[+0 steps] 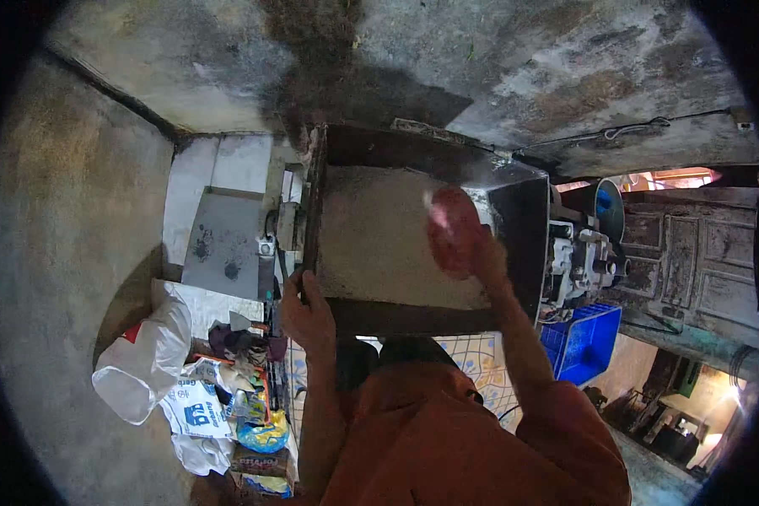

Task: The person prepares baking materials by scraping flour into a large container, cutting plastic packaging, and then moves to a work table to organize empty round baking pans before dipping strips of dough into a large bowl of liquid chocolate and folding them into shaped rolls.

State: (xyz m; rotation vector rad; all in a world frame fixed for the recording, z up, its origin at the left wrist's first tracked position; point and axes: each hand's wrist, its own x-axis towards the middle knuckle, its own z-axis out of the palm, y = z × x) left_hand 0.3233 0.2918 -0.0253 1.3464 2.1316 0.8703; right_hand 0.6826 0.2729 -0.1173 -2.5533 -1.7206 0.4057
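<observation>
A dark, square hopper [528, 261] in front of me holds a layer of pale beige, fine grainy material [379, 232]. My right hand [489, 266] grips a red oval object [451, 228], like a plastic scoop or bowl, held over the right part of that material; my fingers are partly hidden by it. My left hand [308, 308] is closed on the hopper's near left edge.
A blue crate [580, 346] and a white machine [582, 266] sit at the right, a grey panel [221, 244] at the left. White sacks [143, 371] and cloths [236, 337] lie lower left. Concrete walls [76, 253] surround the hopper; a panelled door [683, 261] is far right.
</observation>
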